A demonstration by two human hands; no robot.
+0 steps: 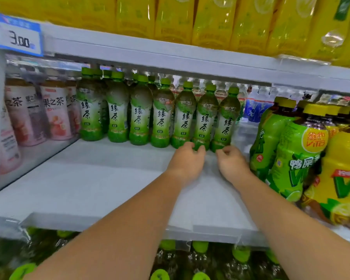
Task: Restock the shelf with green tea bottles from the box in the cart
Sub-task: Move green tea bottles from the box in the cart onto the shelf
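A row of several green tea bottles with green caps stands at the back of the white shelf. My left hand reaches in, its thumb and fingers curled round the base of the second bottle from the right. My right hand is beside it, just in front of the base of the rightmost bottle. Its fingers are loosely curled, with nothing visibly held. The box and the cart are out of view.
Pink tea bottles stand to the left of the row. Large green and yellow Vita bottles crowd the shelf's right side. Yellow packs fill the shelf above, and green-capped bottles the shelf below. A price tag reads 3.00.
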